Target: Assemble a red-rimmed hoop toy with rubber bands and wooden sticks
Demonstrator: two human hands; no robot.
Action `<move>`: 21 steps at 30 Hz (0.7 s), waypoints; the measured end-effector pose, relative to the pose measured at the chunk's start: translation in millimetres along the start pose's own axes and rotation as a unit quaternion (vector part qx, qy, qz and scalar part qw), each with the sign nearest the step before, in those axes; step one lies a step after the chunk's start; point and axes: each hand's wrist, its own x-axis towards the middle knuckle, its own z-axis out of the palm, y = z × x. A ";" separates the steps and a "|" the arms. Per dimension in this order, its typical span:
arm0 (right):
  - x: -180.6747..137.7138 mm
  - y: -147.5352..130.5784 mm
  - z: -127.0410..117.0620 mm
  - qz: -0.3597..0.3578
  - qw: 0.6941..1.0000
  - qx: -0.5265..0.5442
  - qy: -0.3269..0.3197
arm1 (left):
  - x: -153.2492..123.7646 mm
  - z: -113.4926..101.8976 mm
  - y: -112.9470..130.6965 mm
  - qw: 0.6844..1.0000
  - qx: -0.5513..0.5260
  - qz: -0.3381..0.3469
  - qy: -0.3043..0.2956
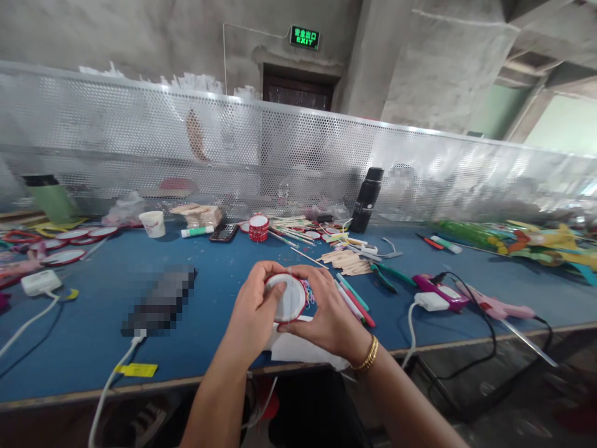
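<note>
Between my two hands is a round white disc with a red rim [293,300], raised just above the near table edge. My left hand [258,305] grips its left side, the thumb lying across the white face. Around the right side curl the fingers of my right hand [329,305], its thumb at the lower rim. Below the hands lies a white sheet of paper [303,350]. Small coloured loops [310,295] show behind the disc, partly hidden by my right hand. Several markers [357,300] lie just right of that hand.
On the blue table [209,286] are a stack of red-rimmed discs [258,228], wooden sticks [347,260], green-handled pliers [389,277], a pink glue gun [499,305] and a purple power strip [441,292]. A paper cup [152,224], a black bottle [367,200] and a charging phone [161,302] stand or lie around.
</note>
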 end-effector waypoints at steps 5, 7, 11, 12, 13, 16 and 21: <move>-4.8 -0.2 13.1 0.052 0.993 0.096 0.039 | -0.7 4.6 -3.7 0.998 -0.029 -0.013 0.048; -10.6 -3.0 21.7 0.077 0.985 0.139 0.075 | -0.9 5.4 -6.4 0.995 -0.052 -0.023 0.076; -24.3 -13.2 30.6 0.061 0.982 0.147 0.099 | -0.3 1.3 -9.7 0.987 -0.074 -0.028 0.137; -26.8 -15.9 30.3 0.047 0.985 0.141 0.091 | -0.1 -0.3 -9.7 0.985 -0.078 -0.027 0.149; -28.4 -18.4 29.3 0.032 0.987 0.134 0.082 | 0.0 -1.7 -9.4 0.984 -0.081 -0.026 0.157; -28.7 -23.9 24.2 0.016 0.991 0.108 0.076 | -0.1 -3.2 -7.3 0.982 -0.081 -0.026 0.171; -26.0 -27.8 19.9 0.044 0.989 0.077 0.118 | -0.5 2.3 -6.5 0.983 -0.063 -0.023 0.172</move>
